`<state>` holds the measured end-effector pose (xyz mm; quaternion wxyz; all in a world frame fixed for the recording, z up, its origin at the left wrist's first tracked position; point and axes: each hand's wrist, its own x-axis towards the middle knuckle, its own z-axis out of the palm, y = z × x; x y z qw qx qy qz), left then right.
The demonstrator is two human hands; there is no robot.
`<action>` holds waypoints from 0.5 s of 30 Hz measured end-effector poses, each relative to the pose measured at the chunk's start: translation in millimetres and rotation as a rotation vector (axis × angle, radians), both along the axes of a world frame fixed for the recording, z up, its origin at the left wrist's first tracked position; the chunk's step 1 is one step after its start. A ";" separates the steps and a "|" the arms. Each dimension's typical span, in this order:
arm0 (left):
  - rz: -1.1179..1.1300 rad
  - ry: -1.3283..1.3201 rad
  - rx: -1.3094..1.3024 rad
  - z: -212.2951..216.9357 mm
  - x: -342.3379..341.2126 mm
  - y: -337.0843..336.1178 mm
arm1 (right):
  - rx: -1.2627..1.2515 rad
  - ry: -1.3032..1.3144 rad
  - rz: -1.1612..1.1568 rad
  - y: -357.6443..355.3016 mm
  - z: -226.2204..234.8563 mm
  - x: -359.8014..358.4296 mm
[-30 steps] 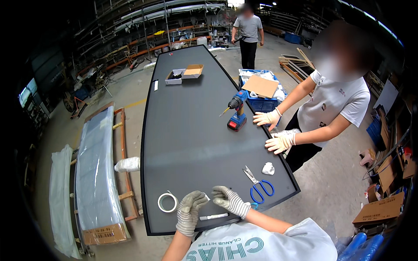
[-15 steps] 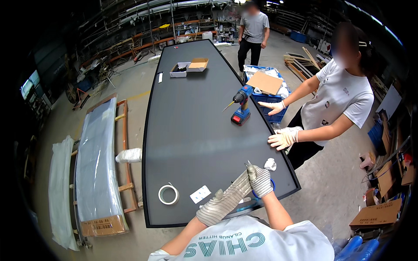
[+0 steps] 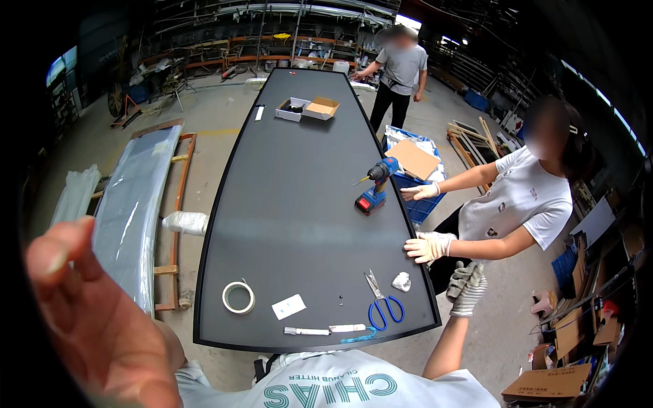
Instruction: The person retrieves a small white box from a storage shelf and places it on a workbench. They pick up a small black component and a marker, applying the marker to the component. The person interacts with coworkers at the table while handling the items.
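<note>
My left hand (image 3: 102, 319) is bare and raised close to the camera at the left. Its palm shows, and its fingers are loosely bent with nothing seen in them. Beyond the table's right edge, my right hand (image 3: 468, 299) wears a grey-striped work glove. Its fingers are closed on a crumpled striped glove (image 3: 462, 273), partly hidden by them. Blue-handled scissors (image 3: 377, 292) lie on the dark tabletop panel (image 3: 299, 204), beside a crumpled white wad (image 3: 401, 281). A tape roll (image 3: 226, 299), a white card (image 3: 289, 307) and a white marker-like stick (image 3: 306, 332) lie nearer the left.
A blue cordless drill (image 3: 376, 187) stands on the panel; an opened small box (image 3: 306, 109) sits farther back. A co-worker (image 3: 517, 197) in gloves leans on the right edge. Another person (image 3: 401, 71) stands at the far end. A blue crate (image 3: 415, 197) stands alongside.
My left hand has come out of its glove and risen to the left, near the camera. My right hand has moved right, off the panel, uncovering the scissors.
</note>
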<state>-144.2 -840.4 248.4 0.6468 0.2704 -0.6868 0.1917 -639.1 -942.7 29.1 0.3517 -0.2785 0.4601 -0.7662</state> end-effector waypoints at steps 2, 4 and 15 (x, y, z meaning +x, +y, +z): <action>0.036 -0.149 -0.085 21.5 -0.7 10.8 | -0.009 0.224 -0.017 -10.1 -0.1 33.7; 0.000 -0.191 -0.115 25.2 6.4 -3.2 | 0.020 0.296 -0.102 -4.6 0.0 39.1; -0.080 -0.313 0.073 85.4 20.6 -6.5 | 0.082 0.862 -0.168 13.1 -25.4 30.3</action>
